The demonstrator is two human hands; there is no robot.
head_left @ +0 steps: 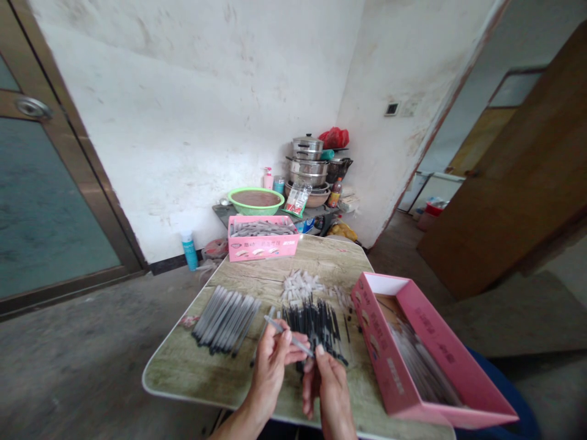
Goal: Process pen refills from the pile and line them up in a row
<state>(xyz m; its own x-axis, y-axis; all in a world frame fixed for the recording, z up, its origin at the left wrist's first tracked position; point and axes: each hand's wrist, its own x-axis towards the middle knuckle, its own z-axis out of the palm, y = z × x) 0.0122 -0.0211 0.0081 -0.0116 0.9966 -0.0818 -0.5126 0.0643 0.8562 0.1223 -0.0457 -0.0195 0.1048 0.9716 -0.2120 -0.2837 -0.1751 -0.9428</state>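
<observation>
My left hand (271, 363) and my right hand (328, 382) meet over the near edge of a small table (192, 373). Both pinch one clear pen barrel (288, 336) that slants up to the left between them. Just beyond the fingers lies a pile of black pen refills (316, 321). A row of assembled dark pens (225, 319) lies to the left. A heap of small white caps (302, 284) sits farther back.
A pink box (452, 360) with clear pen parts stands at the right. Another pink box (263, 245) of pens stands at the table's far edge. Behind are a green basin (255, 208), stacked metal pots (308, 164), a door at the left and a wooden door at the right.
</observation>
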